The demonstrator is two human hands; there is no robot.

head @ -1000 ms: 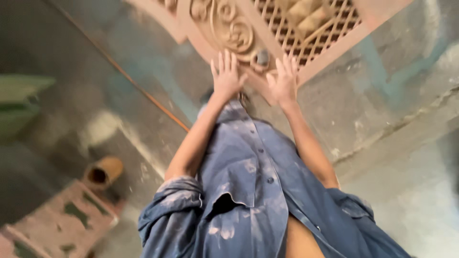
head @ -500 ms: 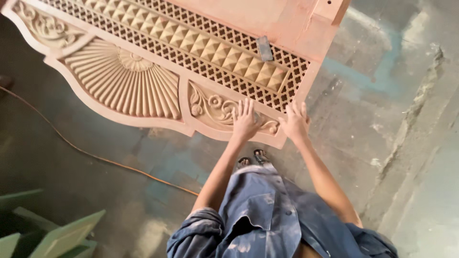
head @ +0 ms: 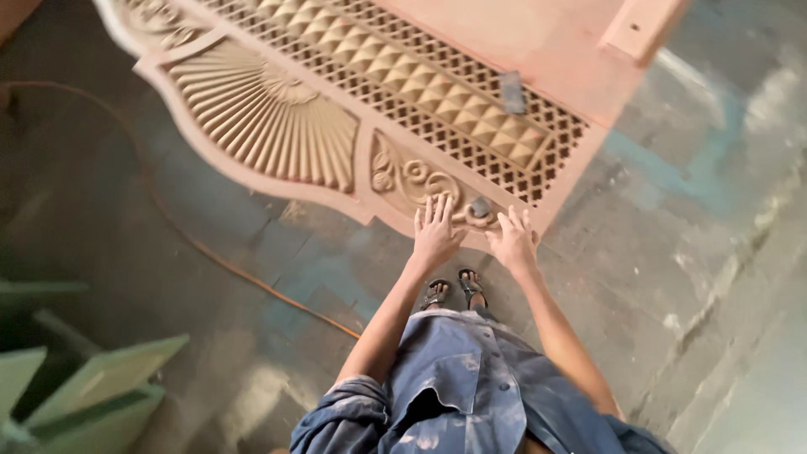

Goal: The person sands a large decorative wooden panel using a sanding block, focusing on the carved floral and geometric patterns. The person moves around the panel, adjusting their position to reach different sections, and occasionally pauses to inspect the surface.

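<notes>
A large carved wooden panel [head: 353,109] with a fan-shaped relief, scrollwork and a diamond lattice lies in front of me. My left hand [head: 435,231] rests flat, fingers spread, on the scroll carving at the panel's near edge. My right hand [head: 513,240] lies beside it on the same edge, fingers apart. A small grey block [head: 480,207] sits on the panel between my two hands. Another grey piece [head: 512,92] lies on the lattice further away. I wear a blue stained shirt and sandals [head: 454,290].
An orange cable [head: 252,282] runs across the concrete floor [head: 689,210] to the left of my feet. Pale green wooden pieces [head: 84,391] stand at the lower left. A raised wooden block [head: 643,25] sits on the panel's far right corner.
The view has tilted and pulled back, showing more of the panel and floor. Both hands stay flat on the panel's near edge.
</notes>
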